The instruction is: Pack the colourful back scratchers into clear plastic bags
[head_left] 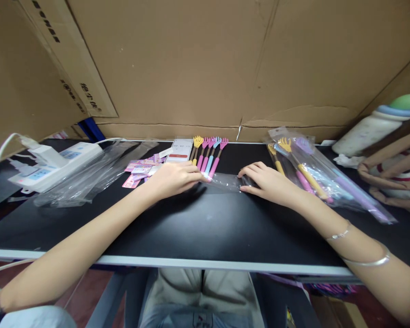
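Both my hands lie flat and spread on one clear bag [227, 182] in the middle of the worktop [205, 228]. My left hand [172, 180] presses its left end and my right hand [268, 182] its right end, neither gripping. I cannot tell whether anything is inside it.

I judge the bagging partly done. Bagged scratchers [304, 171] lie heaped by my right hand, and I count at least three heads. Five loose scratchers [208, 152] lie in a row just beyond the bag, still unbagged. There is also one phone [179, 150], a scatter of pink cards [140, 171] and a heap of spare bags [89, 175].
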A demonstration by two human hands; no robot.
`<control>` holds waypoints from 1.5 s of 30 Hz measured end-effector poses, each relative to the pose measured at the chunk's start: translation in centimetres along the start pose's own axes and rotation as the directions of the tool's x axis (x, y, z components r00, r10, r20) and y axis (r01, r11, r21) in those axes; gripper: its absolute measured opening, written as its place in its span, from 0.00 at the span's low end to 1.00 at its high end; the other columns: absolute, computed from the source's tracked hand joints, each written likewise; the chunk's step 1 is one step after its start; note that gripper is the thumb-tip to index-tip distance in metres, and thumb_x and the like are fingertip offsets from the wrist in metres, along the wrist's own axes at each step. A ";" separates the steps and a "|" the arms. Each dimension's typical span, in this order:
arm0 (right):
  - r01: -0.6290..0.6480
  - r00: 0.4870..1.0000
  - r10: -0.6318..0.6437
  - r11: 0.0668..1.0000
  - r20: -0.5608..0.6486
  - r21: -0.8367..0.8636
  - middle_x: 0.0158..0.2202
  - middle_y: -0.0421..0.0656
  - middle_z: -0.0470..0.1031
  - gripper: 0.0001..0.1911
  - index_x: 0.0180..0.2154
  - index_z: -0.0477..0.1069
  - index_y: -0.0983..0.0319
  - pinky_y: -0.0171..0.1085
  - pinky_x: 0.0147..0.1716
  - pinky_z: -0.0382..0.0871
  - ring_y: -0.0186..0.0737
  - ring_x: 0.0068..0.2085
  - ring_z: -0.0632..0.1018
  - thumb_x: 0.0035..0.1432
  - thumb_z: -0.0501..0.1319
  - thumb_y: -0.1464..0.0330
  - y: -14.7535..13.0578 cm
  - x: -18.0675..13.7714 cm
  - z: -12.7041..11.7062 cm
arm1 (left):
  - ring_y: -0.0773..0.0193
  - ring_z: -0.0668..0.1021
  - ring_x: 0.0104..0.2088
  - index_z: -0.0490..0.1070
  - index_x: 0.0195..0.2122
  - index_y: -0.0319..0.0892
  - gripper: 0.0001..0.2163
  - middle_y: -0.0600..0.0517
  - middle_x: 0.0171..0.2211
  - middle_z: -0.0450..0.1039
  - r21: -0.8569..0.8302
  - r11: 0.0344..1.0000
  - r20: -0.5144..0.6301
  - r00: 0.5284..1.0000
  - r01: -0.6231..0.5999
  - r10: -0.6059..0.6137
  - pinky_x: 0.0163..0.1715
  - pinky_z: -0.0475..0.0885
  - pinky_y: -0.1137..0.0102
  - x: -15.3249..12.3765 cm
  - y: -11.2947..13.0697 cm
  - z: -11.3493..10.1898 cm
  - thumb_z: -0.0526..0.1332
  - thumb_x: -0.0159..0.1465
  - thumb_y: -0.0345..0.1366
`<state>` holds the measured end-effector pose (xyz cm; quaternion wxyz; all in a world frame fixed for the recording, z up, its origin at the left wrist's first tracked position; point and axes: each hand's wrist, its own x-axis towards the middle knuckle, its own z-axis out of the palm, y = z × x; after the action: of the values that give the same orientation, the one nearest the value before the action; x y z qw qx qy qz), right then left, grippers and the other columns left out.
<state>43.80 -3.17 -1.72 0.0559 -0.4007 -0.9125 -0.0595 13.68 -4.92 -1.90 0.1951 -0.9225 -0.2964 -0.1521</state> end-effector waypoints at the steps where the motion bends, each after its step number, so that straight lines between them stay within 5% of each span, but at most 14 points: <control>1: -0.006 1.000 0.006 1.000 0.003 -0.007 0.44 0.47 0.73 0.14 0.43 0.67 0.60 0.47 0.42 0.69 0.51 0.48 0.70 0.60 0.57 0.59 0.2 -0.1 0.0 | 0.66 0.77 0.39 0.74 0.45 0.50 0.11 0.55 0.38 0.76 0.006 1.000 0.007 1.000 0.018 -0.018 0.32 0.65 0.75 -0.1 -0.3 -0.2 0.53 0.68 0.36; 13: -0.010 0.999 0.011 1.000 0.040 -0.027 0.45 0.47 0.73 0.14 0.46 0.66 0.60 0.46 0.40 0.71 0.50 0.47 0.72 0.62 0.55 0.60 0.6 -0.4 -0.2 | 0.64 0.77 0.34 0.77 0.39 0.53 0.10 0.55 0.35 0.77 0.120 0.934 0.013 0.940 0.337 -0.341 0.24 0.57 0.75 -1.5 -3.7 -2.1 0.56 0.66 0.41; 22: -0.012 0.998 0.013 1.000 0.065 -0.010 0.47 0.49 0.73 0.15 0.48 0.66 0.60 0.46 0.40 0.71 0.51 0.47 0.72 0.63 0.54 0.60 0.7 -0.5 -0.3 | 0.63 0.76 0.41 0.76 0.39 0.51 0.09 0.55 0.38 0.77 0.139 0.908 -0.105 0.918 0.395 -0.383 0.25 0.59 0.72 -1.3 -3.5 -2.3 0.56 0.66 0.37; 33: -0.011 0.997 0.016 0.998 0.070 -0.064 0.46 0.49 0.74 0.16 0.48 0.68 0.61 0.46 0.42 0.70 0.50 0.47 0.73 0.62 0.54 0.62 0.6 -0.2 -1.1 | 0.65 0.77 0.32 0.76 0.39 0.50 0.11 0.57 0.36 0.78 0.075 0.859 -0.181 0.854 0.506 -0.487 0.24 0.59 0.72 -1.0 -2.6 -2.8 0.54 0.66 0.39; 36: -0.056 0.998 0.059 0.996 0.037 -0.067 0.44 0.49 0.76 0.15 0.47 0.69 0.59 0.46 0.40 0.71 0.50 0.46 0.74 0.62 0.53 0.61 0.9 -0.1 -1.3 | 0.66 0.76 0.29 0.76 0.40 0.49 0.10 0.56 0.35 0.78 -0.025 0.824 -0.217 0.801 0.567 -0.558 0.25 0.60 0.72 -0.9 -2.3 -3.2 0.55 0.64 0.38; 40: -0.106 0.994 0.106 0.994 -0.022 -0.003 0.42 0.47 0.76 0.15 0.45 0.70 0.58 0.44 0.39 0.71 0.47 0.44 0.76 0.62 0.52 0.61 0.8 -0.1 -1.5 | 0.68 0.73 0.25 0.75 0.41 0.44 0.12 0.54 0.27 0.76 -0.398 0.701 -0.208 0.686 0.592 -0.697 0.26 0.63 0.74 -0.5 -2.2 -3.1 0.55 0.65 0.41; 45: -0.138 0.988 0.146 0.979 -0.042 0.150 0.41 0.44 0.78 0.13 0.45 0.69 0.58 0.45 0.43 0.70 0.46 0.45 0.75 0.62 0.51 0.64 0.3 0.1 -1.5 | 0.72 0.69 0.18 0.73 0.44 0.40 0.14 0.53 0.27 0.72 -0.759 0.464 -0.020 0.696 0.457 -0.718 0.19 0.64 0.76 0.0 -2.0 -1.5 0.54 0.65 0.42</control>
<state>44.00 -3.16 -0.17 0.1134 -0.4579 -0.8817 0.0010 12.21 -4.11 -0.10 -0.1906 -0.7177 -0.4802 -0.4669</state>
